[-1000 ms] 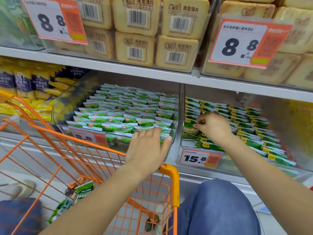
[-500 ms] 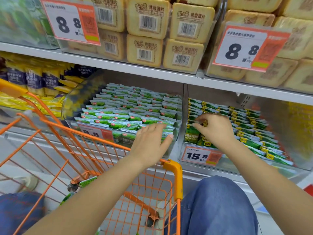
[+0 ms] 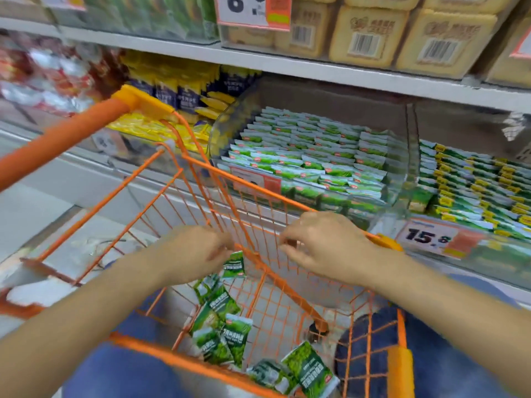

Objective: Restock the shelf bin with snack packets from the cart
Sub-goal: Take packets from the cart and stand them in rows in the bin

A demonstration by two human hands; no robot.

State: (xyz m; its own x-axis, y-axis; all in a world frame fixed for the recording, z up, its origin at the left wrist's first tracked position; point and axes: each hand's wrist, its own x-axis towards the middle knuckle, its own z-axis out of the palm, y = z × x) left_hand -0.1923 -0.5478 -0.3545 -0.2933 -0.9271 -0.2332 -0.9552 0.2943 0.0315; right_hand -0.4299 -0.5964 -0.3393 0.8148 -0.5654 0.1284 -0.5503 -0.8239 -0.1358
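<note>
Several green snack packets (image 3: 222, 326) lie at the bottom of the orange wire cart (image 3: 253, 188). One packet (image 3: 234, 264) stands upright against the mesh. The curled fingertips of my left hand (image 3: 195, 251) are right at its top edge, and motion blur hides whether they pinch it. My right hand (image 3: 324, 242) hovers over the cart beside the far rim, fingers loosely bent, holding nothing. The clear shelf bin (image 3: 402, 170) behind the cart is packed with rows of green-and-white packets (image 3: 313, 156).
A second bin to the right holds green-and-yellow packets (image 3: 474, 185) behind a 15.8 price tag (image 3: 428, 235). Yellow and dark blue packs (image 3: 178, 110) fill the bin to the left. Beige boxed biscuits (image 3: 370, 33) sit on the shelf above. My knees in jeans (image 3: 445, 366) flank the cart.
Both hands have dropped from the shelf bins down into the cart. The view has tilted down and left, showing the packets at the cart's bottom.
</note>
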